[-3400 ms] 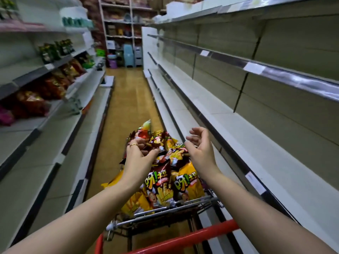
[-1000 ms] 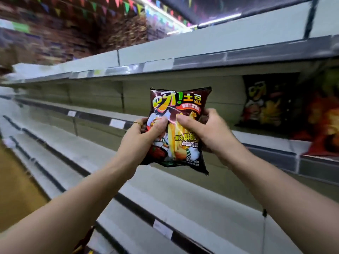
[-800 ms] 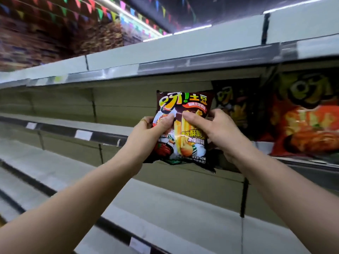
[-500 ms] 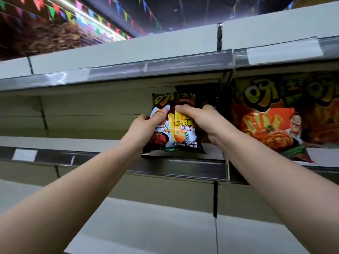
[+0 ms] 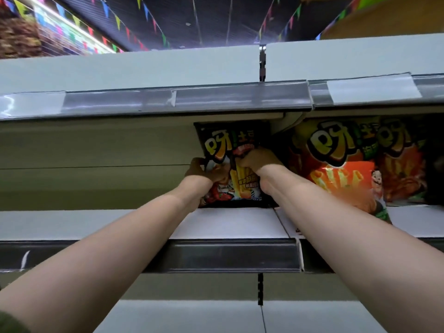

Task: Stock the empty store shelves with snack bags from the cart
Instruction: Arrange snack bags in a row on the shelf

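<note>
At the centre of the frame a dark snack bag stands upright towards the back of the shelf. Its bottom edge seems to rest on the white board, though shadow makes that hard to confirm. The left hand grips the bag's left side with curled fingers. The right hand pinches its front near the middle. Just to the right stand orange snack bags. Above runs the upper shelf's price rail, with coloured bunting across the top of the frame.
</note>
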Available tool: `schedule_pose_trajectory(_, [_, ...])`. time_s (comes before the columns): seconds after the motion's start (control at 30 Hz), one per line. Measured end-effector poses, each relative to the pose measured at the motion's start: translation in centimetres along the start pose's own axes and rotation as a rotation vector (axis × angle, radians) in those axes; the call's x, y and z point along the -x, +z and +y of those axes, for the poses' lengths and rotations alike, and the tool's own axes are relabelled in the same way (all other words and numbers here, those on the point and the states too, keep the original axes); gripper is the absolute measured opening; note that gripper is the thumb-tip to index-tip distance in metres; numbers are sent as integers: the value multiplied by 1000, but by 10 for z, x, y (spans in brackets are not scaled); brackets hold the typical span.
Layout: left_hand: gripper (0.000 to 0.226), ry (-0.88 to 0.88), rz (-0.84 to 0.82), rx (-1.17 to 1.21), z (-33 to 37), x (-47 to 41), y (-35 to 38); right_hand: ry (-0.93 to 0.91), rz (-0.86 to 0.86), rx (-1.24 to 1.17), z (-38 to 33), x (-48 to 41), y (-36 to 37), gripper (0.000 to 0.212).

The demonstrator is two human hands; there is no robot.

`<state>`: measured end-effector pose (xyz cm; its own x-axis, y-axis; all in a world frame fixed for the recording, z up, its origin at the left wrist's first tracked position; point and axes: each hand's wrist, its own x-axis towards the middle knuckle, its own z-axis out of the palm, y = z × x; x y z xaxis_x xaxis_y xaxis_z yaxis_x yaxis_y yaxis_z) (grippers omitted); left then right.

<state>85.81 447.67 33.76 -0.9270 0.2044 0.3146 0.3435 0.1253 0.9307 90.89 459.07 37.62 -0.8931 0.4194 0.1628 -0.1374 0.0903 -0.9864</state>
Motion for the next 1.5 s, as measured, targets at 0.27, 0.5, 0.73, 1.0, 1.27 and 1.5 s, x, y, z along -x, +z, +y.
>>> schedule_pose_trajectory(0.27, [57,-3,-62,-26,-7,-4,1,-54,36,294,19,-8,5,39])
schedule_pose_trajectory(0.5, [72,-10,103,-36,11,31,-14,-371,199,473,-1,39,12,39])
schedule_pose_trajectory(0.73, [61,108,461,-79,3,128,-65,-639,-212,53,25,118,77,34])
schedule_pose_trajectory(1.0, [36,-161,931,-257,-53,288,-174,-380,-749,-206,83,225,209,27])
schedule_pose_trajectory(1.27, [31,-488,1297,-347,-95,445,-253,-223,-1211,-75,141,362,308,21])
schedule_pose_trajectory(1.5, [35,-705,1381,-251,-138,525,-287,-99,-1393,136,205,441,355,20])
